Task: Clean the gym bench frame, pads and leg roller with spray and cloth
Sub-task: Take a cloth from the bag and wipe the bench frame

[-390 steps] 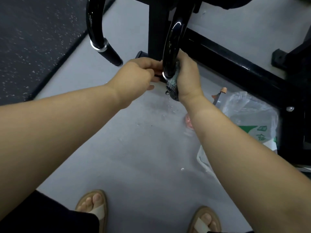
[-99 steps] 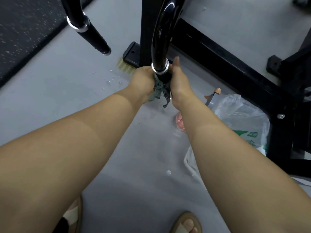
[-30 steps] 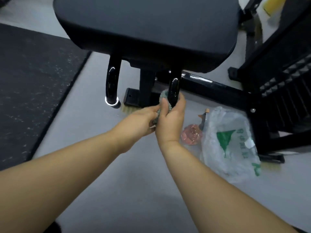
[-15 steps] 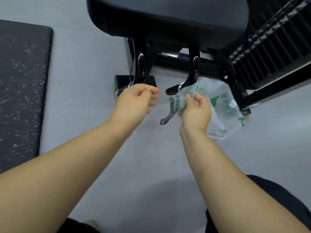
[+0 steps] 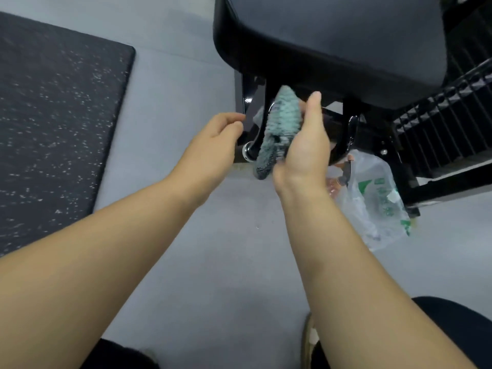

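Head view: grey floor (image 5: 186, 235) carries a dark speckled mat (image 5: 53, 102) along its left edge. The black bench pad (image 5: 346, 35) fills the top right, with the glossy black bench frame (image 5: 349, 129) beneath it. A clear plastic bag (image 5: 378, 209) printed in green lies on the floor beside the frame's base. The right hand (image 5: 303, 150) grasps a teal cloth (image 5: 279, 121), raised just under the pad's front edge. The left hand (image 5: 213, 145) hangs near it, fingers loosely curled, holding nothing.
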`<state>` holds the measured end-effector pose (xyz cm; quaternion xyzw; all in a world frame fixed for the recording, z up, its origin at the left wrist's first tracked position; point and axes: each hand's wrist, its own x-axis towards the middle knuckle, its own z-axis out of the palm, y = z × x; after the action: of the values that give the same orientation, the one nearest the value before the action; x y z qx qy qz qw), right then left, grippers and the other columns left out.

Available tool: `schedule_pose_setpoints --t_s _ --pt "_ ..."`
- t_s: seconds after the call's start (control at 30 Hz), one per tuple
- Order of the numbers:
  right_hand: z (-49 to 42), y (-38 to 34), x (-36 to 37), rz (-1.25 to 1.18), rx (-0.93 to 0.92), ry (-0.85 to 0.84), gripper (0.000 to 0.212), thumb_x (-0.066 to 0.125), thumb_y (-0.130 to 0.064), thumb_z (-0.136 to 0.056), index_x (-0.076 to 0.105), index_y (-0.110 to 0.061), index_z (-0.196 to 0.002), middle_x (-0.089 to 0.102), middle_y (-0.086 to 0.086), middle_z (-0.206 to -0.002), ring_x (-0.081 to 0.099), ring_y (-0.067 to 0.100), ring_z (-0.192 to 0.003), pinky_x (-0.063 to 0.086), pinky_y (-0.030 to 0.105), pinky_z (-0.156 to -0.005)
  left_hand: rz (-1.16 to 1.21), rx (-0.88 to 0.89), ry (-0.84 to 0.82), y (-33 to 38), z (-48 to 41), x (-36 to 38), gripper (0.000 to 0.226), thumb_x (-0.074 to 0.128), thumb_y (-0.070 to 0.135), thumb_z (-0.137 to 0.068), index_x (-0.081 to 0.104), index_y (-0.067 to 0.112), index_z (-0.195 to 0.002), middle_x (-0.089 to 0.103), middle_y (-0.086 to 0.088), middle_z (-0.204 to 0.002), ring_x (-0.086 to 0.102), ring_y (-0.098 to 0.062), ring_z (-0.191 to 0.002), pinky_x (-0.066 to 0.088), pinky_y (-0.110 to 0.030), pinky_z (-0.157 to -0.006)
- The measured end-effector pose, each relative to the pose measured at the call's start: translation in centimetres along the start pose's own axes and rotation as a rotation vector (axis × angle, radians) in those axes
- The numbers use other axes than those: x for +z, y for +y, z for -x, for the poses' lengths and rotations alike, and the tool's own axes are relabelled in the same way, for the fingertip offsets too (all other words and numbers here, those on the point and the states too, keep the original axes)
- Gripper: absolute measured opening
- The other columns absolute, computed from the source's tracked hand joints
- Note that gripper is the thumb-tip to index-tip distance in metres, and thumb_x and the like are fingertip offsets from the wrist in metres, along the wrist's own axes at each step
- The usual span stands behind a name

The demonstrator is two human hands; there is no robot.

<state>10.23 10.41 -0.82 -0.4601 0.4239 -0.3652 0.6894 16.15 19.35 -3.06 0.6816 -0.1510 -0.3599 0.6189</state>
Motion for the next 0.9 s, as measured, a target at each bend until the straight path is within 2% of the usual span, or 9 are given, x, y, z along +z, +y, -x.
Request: schedule_pose_setpoints --t_s 0.1,0.2,0.27,0.43,0.53,0.63,0.77,0.83,0.9 --pt "-0.5 1.6 1.1 0.173 -0.028 -0.043 0.017 0.059 -0.029 -0.092 0.053 -0.013 -0.093 0.064 0.006 -0.092 0.064 0.017 -0.084 0.055 0.033 -0.079 0.184 -0.090 0.016 0.7 -0.3 0.6 0.025 0.035 0.021 -0.096 0.057 0.022 -0.109 0.066 0.001 -0.104 0.065 -0.015 -0.092 0.054 -0.033 -0.088" --pt "-1.6 2.5 1.5 0.358 -0.138 -0.010 0.033 0.067 -0.023 -0.086 0.040 -0.013 -0.103 0.060 0.006 -0.093 0.063 0.019 -0.083 0.055 0.035 -0.077 0.125 -0.119 0.111 0.9 -0.9 1.0 0.022 0.037 0.022 -0.094 0.059 0.022 -0.098 0.066 0.001 -0.098 0.066 -0.020 -0.091 0.056 -0.036 -0.081" --pt "-2.1 3.0 1.5 0.496 -0.209 -0.052 0.030 0.063 -0.024 -0.089 0.044 -0.007 -0.105 0.060 0.012 -0.096 0.061 0.026 -0.089 0.052 0.042 -0.080 0.034 -0.107 0.195 0.7 -1.4 1.2 0.022 0.039 0.023 -0.092 0.061 0.024 -0.097 0.063 0.004 -0.097 0.062 -0.016 -0.093 0.053 -0.038 -0.086" --pt "-0.4 5.9 -0.7 0.615 -0.257 -0.119 0.043 0.058 -0.021 -0.092 0.041 -0.001 -0.127 0.058 0.013 -0.116 0.057 0.024 -0.106 0.047 0.031 -0.086 -0.130 -0.134 0.167 0.3 -1.8 1.3 0.027 0.038 0.021 -0.093 0.061 0.022 -0.106 0.060 0.006 -0.108 0.056 -0.010 -0.096 0.045 -0.023 -0.070" --pt "-1.3 4.9 0.1 0.600 -0.197 -0.101 0.041 0.059 -0.025 -0.092 0.044 0.001 -0.120 0.060 0.014 -0.111 0.060 0.025 -0.096 0.048 0.025 -0.073 -0.188 -0.111 0.155 0.3 -1.5 1.4 0.024 0.035 0.022 -0.096 0.057 0.019 -0.104 0.055 0.012 -0.088 0.052 -0.001 -0.075 0.040 -0.019 -0.058" --pt "-3.5 1.7 1.4 0.604 -0.072 -0.174 0.041 0.063 -0.032 -0.089 0.053 0.001 -0.111 0.064 0.013 -0.102 0.064 0.022 -0.082 0.052 0.023 -0.062 -0.129 -0.080 0.184 0.5 -1.4 1.5 0.018 0.033 0.026 -0.098 0.051 0.023 -0.100 0.051 0.013 -0.084 0.054 -0.010 -0.084 0.046 -0.027 -0.075" --pt "-5.9 -1.4 2.4 0.607 0.078 -0.322 0.024 0.065 -0.029 -0.087 0.062 -0.004 -0.087 0.069 0.012 -0.087 0.068 0.027 -0.081 0.057 0.041 -0.078 -0.085 -0.081 0.195 0.8 -1.1 1.7 0.018 0.033 0.022 -0.094 0.045 0.028 -0.082 0.056 0.000 -0.095 0.057 -0.022 -0.097 0.047 -0.039 -0.089" --pt "-5.8 -1.0 2.4 0.621 0.023 -0.288 0.024 0.064 -0.028 -0.088 0.060 -0.006 -0.080 0.068 0.010 -0.085 0.066 0.023 -0.078 0.057 0.032 -0.071 -0.064 -0.088 0.198 0.8 -1.0 1.7 0.018 0.032 0.021 -0.092 0.046 0.028 -0.084 0.057 0.002 -0.097 0.057 -0.022 -0.105 0.047 -0.043 -0.095" --pt "-4.7 0.8 1.8 0.675 -0.142 -0.200 0.025 0.062 -0.028 -0.089 0.055 -0.004 -0.087 0.062 0.010 -0.087 0.057 0.021 -0.075 0.045 0.021 -0.059 -0.059 -0.090 0.224 0.7 -1.0 1.6 0.019 0.031 0.021 -0.092 0.049 0.025 -0.098 0.054 0.008 -0.094 0.057 -0.019 -0.103 0.048 -0.041 -0.093"
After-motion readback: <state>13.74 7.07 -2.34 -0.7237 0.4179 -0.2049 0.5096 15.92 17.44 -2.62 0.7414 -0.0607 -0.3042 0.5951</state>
